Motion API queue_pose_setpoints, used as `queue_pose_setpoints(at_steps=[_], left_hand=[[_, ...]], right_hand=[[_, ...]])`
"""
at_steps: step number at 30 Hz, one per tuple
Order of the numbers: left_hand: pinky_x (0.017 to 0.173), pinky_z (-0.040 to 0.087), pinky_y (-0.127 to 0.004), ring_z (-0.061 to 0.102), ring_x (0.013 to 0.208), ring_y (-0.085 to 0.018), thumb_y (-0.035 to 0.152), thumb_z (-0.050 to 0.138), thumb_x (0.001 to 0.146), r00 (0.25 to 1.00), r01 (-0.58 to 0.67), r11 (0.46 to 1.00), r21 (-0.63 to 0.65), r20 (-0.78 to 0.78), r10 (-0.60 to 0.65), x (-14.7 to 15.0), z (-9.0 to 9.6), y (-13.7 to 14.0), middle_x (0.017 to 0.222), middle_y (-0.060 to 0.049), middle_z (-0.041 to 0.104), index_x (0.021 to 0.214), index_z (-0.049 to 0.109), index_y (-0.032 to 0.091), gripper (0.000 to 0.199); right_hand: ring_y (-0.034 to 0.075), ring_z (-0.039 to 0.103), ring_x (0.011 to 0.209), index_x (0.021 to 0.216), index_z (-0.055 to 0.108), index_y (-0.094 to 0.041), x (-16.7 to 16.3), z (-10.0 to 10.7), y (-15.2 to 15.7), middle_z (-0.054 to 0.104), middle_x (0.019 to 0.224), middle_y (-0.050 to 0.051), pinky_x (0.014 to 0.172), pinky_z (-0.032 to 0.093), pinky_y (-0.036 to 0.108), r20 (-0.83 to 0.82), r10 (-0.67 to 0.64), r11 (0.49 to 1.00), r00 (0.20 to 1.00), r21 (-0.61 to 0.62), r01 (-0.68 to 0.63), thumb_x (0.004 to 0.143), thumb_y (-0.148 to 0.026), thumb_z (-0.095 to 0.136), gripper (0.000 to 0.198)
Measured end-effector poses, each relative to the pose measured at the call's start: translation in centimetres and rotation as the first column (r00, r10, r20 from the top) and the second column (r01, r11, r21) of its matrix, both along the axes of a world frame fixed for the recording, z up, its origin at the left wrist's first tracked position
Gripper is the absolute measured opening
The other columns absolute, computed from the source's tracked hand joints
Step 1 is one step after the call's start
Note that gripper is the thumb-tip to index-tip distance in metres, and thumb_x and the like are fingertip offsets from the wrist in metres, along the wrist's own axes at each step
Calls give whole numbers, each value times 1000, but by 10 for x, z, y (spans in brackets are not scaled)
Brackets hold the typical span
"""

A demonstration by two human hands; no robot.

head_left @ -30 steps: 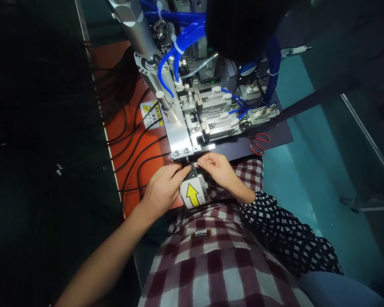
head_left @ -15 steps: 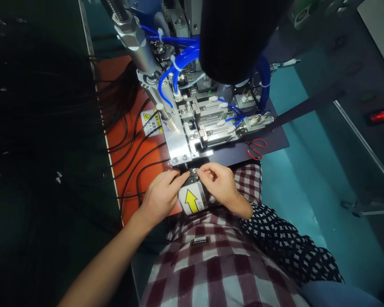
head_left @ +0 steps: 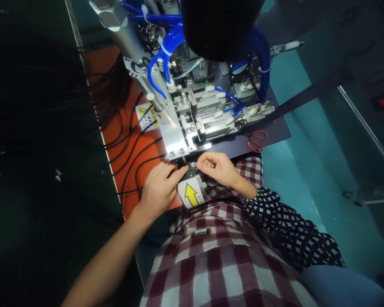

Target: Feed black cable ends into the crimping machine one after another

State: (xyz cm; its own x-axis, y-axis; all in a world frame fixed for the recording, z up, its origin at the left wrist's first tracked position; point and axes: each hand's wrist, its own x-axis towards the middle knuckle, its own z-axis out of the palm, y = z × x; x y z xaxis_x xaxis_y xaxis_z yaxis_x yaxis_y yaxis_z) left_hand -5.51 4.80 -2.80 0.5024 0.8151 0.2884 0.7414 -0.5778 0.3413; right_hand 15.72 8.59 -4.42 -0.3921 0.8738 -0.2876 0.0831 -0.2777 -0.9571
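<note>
At the front of a metal machine (head_left: 176,140), my two hands meet over a small dark fixture (head_left: 192,172). My right hand (head_left: 220,169) is closed, thumb and forefinger pinching what look like thin coloured wires (head_left: 193,165). From the other side my left hand (head_left: 159,184) reaches in, thumb and fingertips closed at the same spot; what they grip is too small to make out. Just below the fingertips is a white label with a yellow arrow (head_left: 191,195), on the block nearest my body.
Black cables (head_left: 132,149) run across the orange mat (head_left: 115,123) on the left. Red-handled scissors (head_left: 258,140) lie on the dark plate to the right. Blue air tubes (head_left: 173,40) and a large black cylinder (head_left: 222,30) stand over the machine.
The view has shifted slightly, so the machine sits a little higher and further left. Both hands stay at the fixture; the right hand's fingers look slightly more curled.
</note>
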Motion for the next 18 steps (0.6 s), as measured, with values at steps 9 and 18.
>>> queue_pose_setpoints(at_steps=[9, 18], left_hand=[[73, 49, -33, 55, 85, -20, 6, 45, 90, 999, -8, 999, -35, 39, 10, 0, -2, 0, 90, -11, 61, 109, 69, 13, 32], [76, 49, -30, 57, 88, -19, 5, 46, 90, 988, -48, 990, -130, 142, 66, 0, -1, 0, 93, -10, 60, 106, 69, 14, 30]], right_hand=[[5, 40, 44, 68, 66, -13, 4, -13, 16, 54, 52, -5, 45, 27, 21, -177, 48, 934, 983, -342, -107, 67, -27, 72, 15], [6, 41, 43, 71, 69, -14, -5, -3, -4, 52, 47, -6, 47, 30, 23, -129, -135, 923, 982, -378, 77, 70, -30, 74, 17]])
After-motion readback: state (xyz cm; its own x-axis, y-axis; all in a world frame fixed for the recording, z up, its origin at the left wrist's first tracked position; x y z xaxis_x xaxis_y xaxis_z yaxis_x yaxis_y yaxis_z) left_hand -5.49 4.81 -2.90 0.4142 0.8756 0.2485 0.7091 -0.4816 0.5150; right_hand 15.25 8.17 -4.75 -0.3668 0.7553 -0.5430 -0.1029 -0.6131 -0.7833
